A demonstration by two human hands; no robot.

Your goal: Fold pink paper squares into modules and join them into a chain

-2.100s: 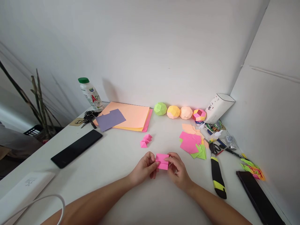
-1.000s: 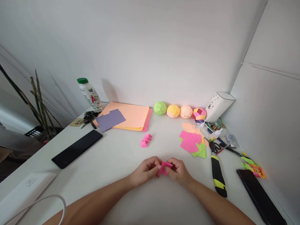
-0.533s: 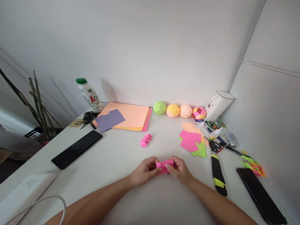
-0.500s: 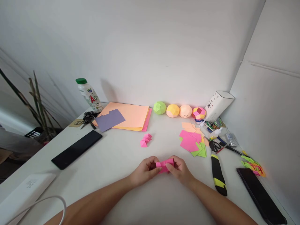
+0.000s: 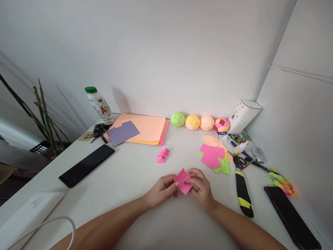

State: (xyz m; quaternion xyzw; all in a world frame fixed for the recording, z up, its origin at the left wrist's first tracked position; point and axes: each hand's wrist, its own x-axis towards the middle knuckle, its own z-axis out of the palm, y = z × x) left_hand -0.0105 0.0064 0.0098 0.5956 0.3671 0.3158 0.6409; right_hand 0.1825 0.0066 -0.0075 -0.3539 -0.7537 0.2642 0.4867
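A small square of pink paper [image 5: 184,182], creased and tilted like a diamond, is between my two hands over the front of the desk. My left hand [image 5: 165,187] pinches its left corner between thumb and fingers. On the right side, my right hand [image 5: 199,186] is closed on the paper's edge, fingertips lying over it. Beyond them on the desk sit pink folded paper pieces [image 5: 162,155], lined up in a short row. To the right lies a loose pile of pink paper pieces [image 5: 212,156], with green paper scraps [image 5: 223,166] and peach ones.
Faceted paper balls [image 5: 192,122] line the wall. At left are a bottle [image 5: 100,105], paper sheets [image 5: 145,126], keys [image 5: 98,130], a black phone [image 5: 87,165] and a white power bank [image 5: 31,211]. A utility knife [image 5: 243,191], scissors [image 5: 241,161] and a black case [image 5: 291,217] lie right.
The pink paper was folded up into a narrow strip half a second ago. Now it is opened flatter and turned to a diamond, and my right hand has shifted its grip.
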